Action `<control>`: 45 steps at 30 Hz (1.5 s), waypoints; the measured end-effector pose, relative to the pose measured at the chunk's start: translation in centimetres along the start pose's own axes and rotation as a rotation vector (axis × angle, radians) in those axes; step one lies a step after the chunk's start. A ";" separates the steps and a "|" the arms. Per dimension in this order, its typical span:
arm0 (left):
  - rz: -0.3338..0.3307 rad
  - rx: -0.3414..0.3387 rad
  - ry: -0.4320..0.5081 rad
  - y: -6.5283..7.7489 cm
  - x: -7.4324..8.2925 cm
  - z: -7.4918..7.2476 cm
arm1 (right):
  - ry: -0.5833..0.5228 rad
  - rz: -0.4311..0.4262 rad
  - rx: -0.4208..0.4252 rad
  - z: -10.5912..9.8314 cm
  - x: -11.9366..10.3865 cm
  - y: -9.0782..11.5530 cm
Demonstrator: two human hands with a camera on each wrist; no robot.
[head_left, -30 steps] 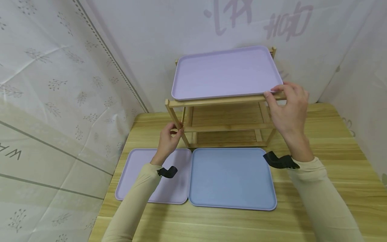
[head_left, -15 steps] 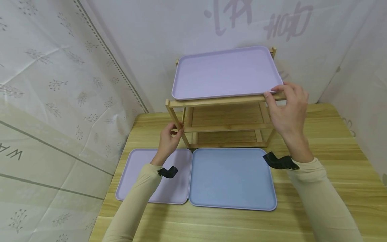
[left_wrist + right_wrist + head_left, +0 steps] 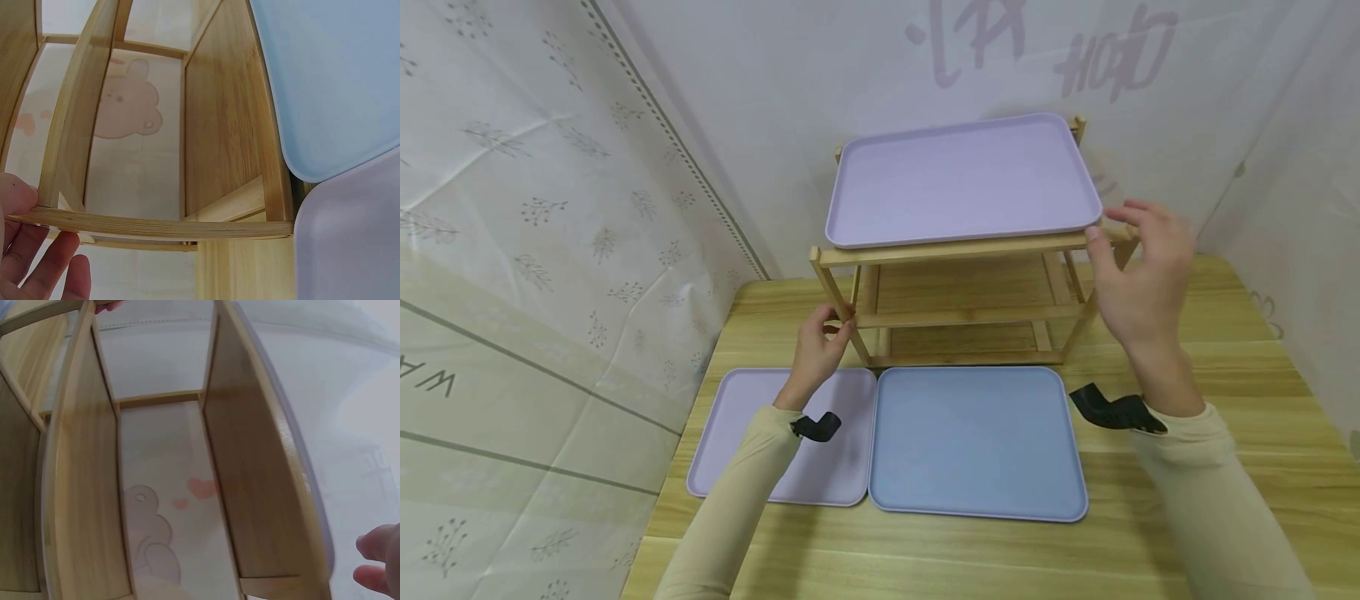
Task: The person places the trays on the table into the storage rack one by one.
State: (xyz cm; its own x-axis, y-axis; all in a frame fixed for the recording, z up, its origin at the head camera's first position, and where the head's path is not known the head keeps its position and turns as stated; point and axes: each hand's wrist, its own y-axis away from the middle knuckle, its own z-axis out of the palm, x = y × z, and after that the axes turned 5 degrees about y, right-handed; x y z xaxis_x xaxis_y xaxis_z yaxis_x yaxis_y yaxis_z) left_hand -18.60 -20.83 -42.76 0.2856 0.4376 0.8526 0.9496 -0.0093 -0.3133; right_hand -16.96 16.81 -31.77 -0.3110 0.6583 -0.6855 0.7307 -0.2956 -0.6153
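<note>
A three-tier wooden rack [image 3: 970, 317] stands against the back wall, a light purple tray [image 3: 962, 179] lying on its top shelf. My left hand [image 3: 816, 346] grips the rack's left front post near the middle shelf. In the left wrist view, the thumb and fingers [image 3: 53, 262] sit on either side of that post. My right hand [image 3: 1142, 283] is just off the front right corner of the top tray, fingers spread and holding nothing. Fingertips [image 3: 375, 550] show apart from the tray's edge in the right wrist view.
In front of the rack, a blue tray [image 3: 977, 442] lies on the wooden table [image 3: 970, 558]. A second light purple tray [image 3: 846, 467] lies beside it on the left, partly covered by my left forearm. Patterned cloth [image 3: 550, 250] hangs at the left and behind.
My right hand has let go of the top tray's front right corner and moved a little to the right. The left hand and the trays have stayed in place.
</note>
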 end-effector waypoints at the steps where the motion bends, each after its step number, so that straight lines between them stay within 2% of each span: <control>1: 0.001 -0.002 -0.002 0.0 0.0 0.0 | -0.001 0.012 0.012 -0.3 0.0 0.0; 5: -0.001 -0.010 -0.013 0.0 -0.1 -0.1 | -0.017 0.088 0.055 -1.5 0.1 0.2; 9: -0.007 -0.015 -0.024 0.0 -0.1 0.0 | -0.043 0.198 0.073 -2.8 0.5 0.7; 12: -0.011 -0.017 -0.030 0.0 -0.1 0.0 | -0.061 0.290 0.062 -3.8 1.1 1.4; 17: -0.013 -0.018 -0.020 0.0 0.0 0.0 | -0.101 0.365 0.005 -4.7 2.9 3.0; 19: -0.012 -0.017 -0.011 0.0 0.0 0.0 | -0.159 0.410 -0.059 -4.8 3.8 3.8; 22: -0.016 -0.015 -0.001 0.0 0.1 0.0 | -0.314 0.505 -0.194 -4.8 5.3 5.1; 26: -0.015 -0.014 -0.008 0.0 0.1 0.0 | -0.383 0.555 -0.406 -4.5 7.5 7.1; 28: -0.011 -0.014 -0.018 0.0 0.1 0.0 | -0.323 0.546 -0.513 -4.3 8.4 8.2; 39: -0.006 -0.023 -0.031 0.0 0.0 -0.1 | -0.092 0.521 -0.946 -3.2 11.5 14.2; 42: -0.007 -0.023 -0.031 0.0 0.0 -0.1 | -0.025 0.509 -1.014 -3.0 11.8 15.2; 45: -0.008 -0.023 -0.029 0.0 0.0 -0.1 | 0.017 0.504 -1.044 -3.1 12.0 15.9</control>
State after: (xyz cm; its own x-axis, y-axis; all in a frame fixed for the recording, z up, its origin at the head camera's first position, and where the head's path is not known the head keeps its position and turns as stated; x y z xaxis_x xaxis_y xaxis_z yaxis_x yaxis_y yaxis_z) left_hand -18.61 -20.93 -42.75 0.2750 0.4632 0.8425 0.9545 -0.0261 -0.2972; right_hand -7.20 22.16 -48.53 0.1603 0.6402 -0.7513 0.9180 0.1830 0.3518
